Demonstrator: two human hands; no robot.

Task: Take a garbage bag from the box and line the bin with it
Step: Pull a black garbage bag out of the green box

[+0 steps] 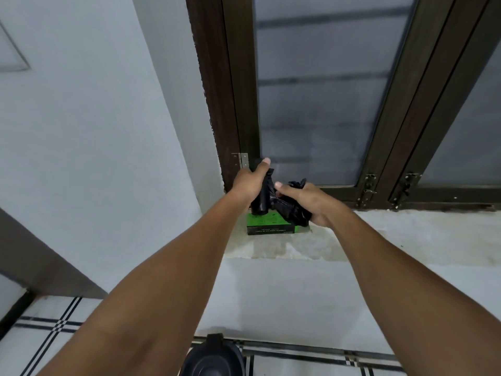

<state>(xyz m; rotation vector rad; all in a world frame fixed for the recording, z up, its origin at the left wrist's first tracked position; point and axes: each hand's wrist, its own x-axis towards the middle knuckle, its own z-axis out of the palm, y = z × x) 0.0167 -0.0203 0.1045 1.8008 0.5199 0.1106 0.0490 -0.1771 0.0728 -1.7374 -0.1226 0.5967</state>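
Note:
A green and black box (271, 226) lies on the grey stone window sill (393, 234). Just above it my left hand (248, 183) grips a black roll of garbage bags (261, 198), held upright. My right hand (309, 203) is closed on a crumpled black garbage bag (291, 210) that still joins the roll. Both hands are close together over the box. A dark bin with a lid (214, 356) stands on the floor at the bottom edge, partly cut off.
A window with dark brown frames (235, 104) and frosted panes rises behind the sill, with latches (368, 188) at its base. A pale wall is on the left. The tiled floor (54, 327) has black stripe lines.

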